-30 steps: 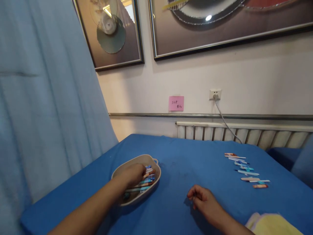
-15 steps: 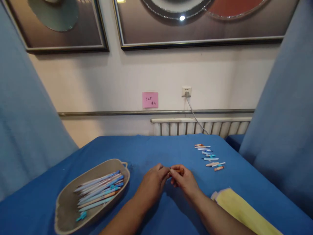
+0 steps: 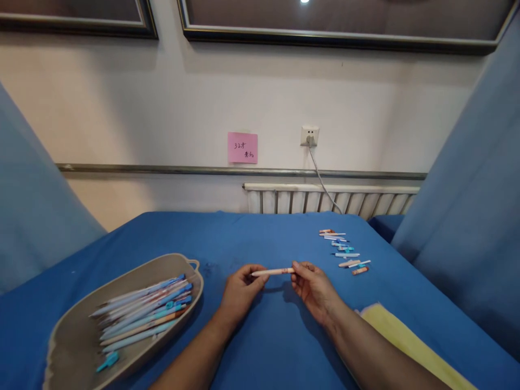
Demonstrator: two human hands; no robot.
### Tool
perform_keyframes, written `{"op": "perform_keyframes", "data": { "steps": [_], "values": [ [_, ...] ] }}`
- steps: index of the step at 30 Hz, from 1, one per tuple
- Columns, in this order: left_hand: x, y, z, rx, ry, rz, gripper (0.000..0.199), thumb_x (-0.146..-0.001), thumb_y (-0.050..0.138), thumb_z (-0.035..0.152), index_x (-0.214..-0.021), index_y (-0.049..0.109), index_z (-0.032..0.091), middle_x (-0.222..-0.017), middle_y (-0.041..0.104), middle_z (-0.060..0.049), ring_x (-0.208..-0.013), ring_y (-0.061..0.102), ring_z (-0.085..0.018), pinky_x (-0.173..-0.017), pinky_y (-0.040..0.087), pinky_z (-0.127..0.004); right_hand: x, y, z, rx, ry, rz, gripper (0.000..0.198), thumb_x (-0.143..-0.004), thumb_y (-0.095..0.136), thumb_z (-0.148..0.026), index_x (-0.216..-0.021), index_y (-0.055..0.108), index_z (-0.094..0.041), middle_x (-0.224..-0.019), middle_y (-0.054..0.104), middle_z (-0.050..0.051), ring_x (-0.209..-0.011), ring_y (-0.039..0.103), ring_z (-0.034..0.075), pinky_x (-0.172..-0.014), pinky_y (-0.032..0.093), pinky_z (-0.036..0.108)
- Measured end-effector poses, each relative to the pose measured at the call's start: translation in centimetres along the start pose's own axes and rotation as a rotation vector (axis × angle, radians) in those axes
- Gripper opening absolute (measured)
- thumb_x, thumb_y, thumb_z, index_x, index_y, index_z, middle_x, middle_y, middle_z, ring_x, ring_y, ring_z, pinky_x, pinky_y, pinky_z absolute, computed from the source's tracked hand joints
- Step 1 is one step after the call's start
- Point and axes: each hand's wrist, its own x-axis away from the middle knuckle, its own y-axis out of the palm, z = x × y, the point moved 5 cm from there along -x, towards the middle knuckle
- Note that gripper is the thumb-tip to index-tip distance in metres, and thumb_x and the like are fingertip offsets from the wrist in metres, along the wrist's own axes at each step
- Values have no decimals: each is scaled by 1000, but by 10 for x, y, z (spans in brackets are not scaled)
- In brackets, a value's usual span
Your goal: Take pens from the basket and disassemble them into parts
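A pale peach pen [image 3: 274, 272] with a small printed pattern lies level between my hands above the blue cloth. My left hand [image 3: 241, 290] pinches its tapered end between thumb and fingers. At the other end, my right hand [image 3: 314, 290] is closed on the patterned part, hiding that tip. To the left, a beige tray [image 3: 69, 338] holds several pens [image 3: 142, 309] in white, blue and peach, along with a loose turquoise piece [image 3: 108, 361]. Pen parts [image 3: 345, 254], including short barrels, thin refills and caps, lie in a row at the right back.
The table [image 3: 252, 238] has a blue cloth over it. A folded yellow cloth [image 3: 406, 338] lies by my right forearm. Blue curtains [image 3: 467, 179] hang at both sides. Behind the table are a radiator [image 3: 296, 199] and a socket [image 3: 310, 136] with a plugged-in cable.
My hands have moved apart, and the peach pen between them now shows at length; before, only a brownish-orange end was visible at the fingers. The camera view has tilted down.
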Motion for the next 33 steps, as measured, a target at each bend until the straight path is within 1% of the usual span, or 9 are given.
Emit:
{"op": "perform_keyframes", "data": {
  "steps": [2, 5, 7, 10, 14, 19, 25, 28, 33],
  "values": [
    [-3, 1, -4, 226, -100, -27, 27, -65, 73, 34, -82, 64, 15, -62, 56, 2, -56, 52, -10, -53, 39, -20, 4, 3, 1, 49, 32, -49, 28, -58, 82, -24, -71, 58, -15, -60, 60, -3, -53, 55, 8, -52, 44, 18],
    [-3, 2, -7, 482, -184, -46, 29, -61, 77, 29, -83, 63, 16, -66, 56, 3, -57, 52, -9, -56, 41, -19, 10, 7, -1, 109, 80, -151, 24, -64, 78, -25, -76, 61, -14, -71, 65, 1, -57, 57, 9, -53, 44, 19],
    [-2, 0, -8, 571, -208, -57, 28, -62, 77, 27, -83, 62, 16, -66, 56, 3, -58, 53, -9, -59, 43, -20, 13, 9, -1, 120, 137, -235, 23, -72, 71, -32, -83, 62, -14, -80, 67, 5, -60, 59, 11, -53, 44, 21],
    [-4, -3, -12, 647, -220, -66, 21, -67, 75, 25, -80, 61, 16, -66, 56, 3, -59, 53, -8, -61, 43, -19, 15, 11, -2, 125, 243, -332, 37, -83, 54, -47, -91, 63, -11, -84, 66, 9, -61, 59, 12, -52, 43, 22],
    [-6, -3, -16, 662, -225, -109, 17, -69, 73, 24, -79, 61, 15, -66, 56, 2, -58, 52, -8, -59, 42, -19, 15, 9, 4, 222, 319, -382, 50, -86, 42, -55, -93, 64, -10, -82, 65, 9, -59, 59, 12, -47, 40, 20],
    [-2, 7, -16, 601, -235, -197, 17, -69, 73, 24, -80, 64, 16, -65, 57, 2, -57, 52, -8, -58, 40, -19, 18, 12, 18, 458, 261, -446, 40, -81, 57, -48, -91, 65, -11, -66, 58, 2, -47, 52, 9, -43, 35, 19],
    [3, 16, -13, 598, -272, -271, 33, -72, 72, 28, -102, 66, 17, -69, 58, 0, -63, 52, -9, -63, 40, -21, 20, 15, 21, 506, 227, -463, 34, -76, 64, -45, -85, 63, -12, -56, 47, -4, -41, 39, 6, -40, 25, 20],
    [3, 17, -14, 581, -275, -277, 29, -70, 73, 29, -96, 69, 16, -66, 57, 0, -61, 50, -9, -62, 39, -21, 20, 16, 18, 542, 200, -438, 35, -75, 65, -46, -84, 63, -12, -55, 45, -5, -41, 34, 5, -41, 20, 20],
    [0, 15, -15, 516, -235, -218, 27, -67, 75, 32, -88, 70, 16, -61, 54, 1, -56, 46, -8, -56, 34, -21, 21, 19, 15, 632, 147, -361, 36, -73, 64, -48, -80, 62, -13, -52, 43, -6, -41, 29, 5, -41, 13, 22]
  ]
}}
